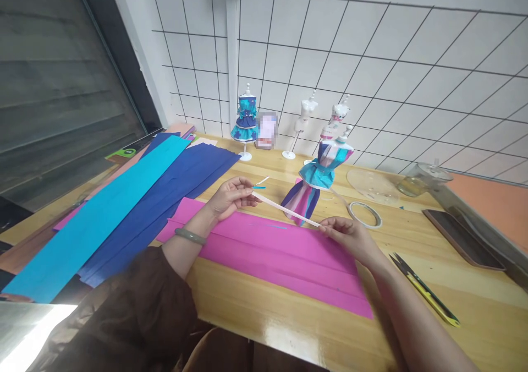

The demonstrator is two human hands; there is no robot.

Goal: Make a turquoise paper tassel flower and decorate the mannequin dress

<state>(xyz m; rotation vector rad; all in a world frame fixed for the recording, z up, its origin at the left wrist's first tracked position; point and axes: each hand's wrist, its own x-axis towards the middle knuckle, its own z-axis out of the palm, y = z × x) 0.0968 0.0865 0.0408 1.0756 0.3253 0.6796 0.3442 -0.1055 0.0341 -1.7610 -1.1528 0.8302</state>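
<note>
A thin pale pink strip (284,209) is stretched between my two hands, above the magenta sheet (280,251) on the table. My left hand (231,197) pinches its left end, and my right hand (344,235) pinches the right end, slightly lower. Small blue slivers (277,226) lie on the magenta sheet, whose surface has long creases. Just behind the strip stands a small dress form (319,174) in a turquoise, purple and pink dress.
Blue sheets (193,174) and a turquoise sheet (103,212) lie at the left. Against the wall stand a blue-dressed form (246,120) and a bare white form (305,113). Right of my hands are a tape roll (365,215), yellow-black snips (429,292) and a dark tray (462,239).
</note>
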